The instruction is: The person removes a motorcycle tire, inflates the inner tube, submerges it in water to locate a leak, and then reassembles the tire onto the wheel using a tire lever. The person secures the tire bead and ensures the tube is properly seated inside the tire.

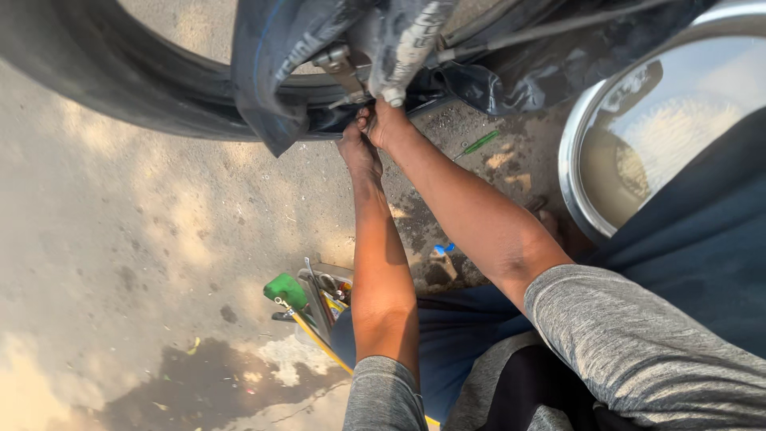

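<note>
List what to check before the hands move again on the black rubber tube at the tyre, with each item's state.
1. Both hands on the work: left hand and right hand meet at the black rubber inner tube. Ok.
2. Grip firm: fingers hidden under the folds. Cannot tell.
3. Tube free of the black rubber tyre: it hangs out in loose folds. Ok.
4. Tools near: the open tool tray sits beside the left elbow. Ok.
5. Round steel basin out of the way: close by the right arm. Cannot tell.

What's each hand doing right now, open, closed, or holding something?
Left hand: fingers curled shut on the black tyre edge.
Right hand: closed on the same tyre edge, beside the left.
</note>
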The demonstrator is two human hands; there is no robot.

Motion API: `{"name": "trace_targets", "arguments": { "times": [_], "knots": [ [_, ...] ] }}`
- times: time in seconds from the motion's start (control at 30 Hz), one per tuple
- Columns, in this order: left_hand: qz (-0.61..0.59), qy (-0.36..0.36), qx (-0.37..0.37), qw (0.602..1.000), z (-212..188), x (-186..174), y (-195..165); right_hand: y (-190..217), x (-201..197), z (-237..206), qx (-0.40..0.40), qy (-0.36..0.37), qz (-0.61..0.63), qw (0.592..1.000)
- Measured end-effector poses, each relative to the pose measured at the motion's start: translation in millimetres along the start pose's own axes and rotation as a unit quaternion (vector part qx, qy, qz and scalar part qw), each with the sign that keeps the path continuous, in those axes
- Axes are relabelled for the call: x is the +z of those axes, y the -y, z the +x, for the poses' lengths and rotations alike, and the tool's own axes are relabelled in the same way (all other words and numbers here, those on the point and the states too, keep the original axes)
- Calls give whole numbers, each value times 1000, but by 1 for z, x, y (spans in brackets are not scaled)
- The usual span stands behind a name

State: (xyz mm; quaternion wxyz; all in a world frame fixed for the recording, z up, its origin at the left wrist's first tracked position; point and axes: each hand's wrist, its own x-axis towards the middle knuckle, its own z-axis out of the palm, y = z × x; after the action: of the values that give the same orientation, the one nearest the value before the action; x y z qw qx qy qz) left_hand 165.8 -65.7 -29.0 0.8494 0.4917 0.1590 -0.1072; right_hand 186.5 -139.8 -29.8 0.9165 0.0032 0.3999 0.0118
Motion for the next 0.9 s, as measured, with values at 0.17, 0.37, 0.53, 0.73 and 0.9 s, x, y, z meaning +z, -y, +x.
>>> {"name": "trace_targets", "arguments": {
  "times": [0.17,0.37,0.53,0.73,0.9],
  "knots": [
    [-8,43,-15,999,-11,-10,10,-8,-13,2,-54,-16,-148,987],
    [-22,69,-59,996,-16,-10,8,-10,2,12,-37,-111,-161,980],
    [38,70,-72,994,-5,-3,0,-7,6,14,-41,-59,-126,989],
    [26,117,-83,989,7,-11,2,-5,5,13,-54,-31,-101,993],
    [22,105,-53,993,10,-18,8,-4,1,13,-60,-18,-84,995]
  ]
}}
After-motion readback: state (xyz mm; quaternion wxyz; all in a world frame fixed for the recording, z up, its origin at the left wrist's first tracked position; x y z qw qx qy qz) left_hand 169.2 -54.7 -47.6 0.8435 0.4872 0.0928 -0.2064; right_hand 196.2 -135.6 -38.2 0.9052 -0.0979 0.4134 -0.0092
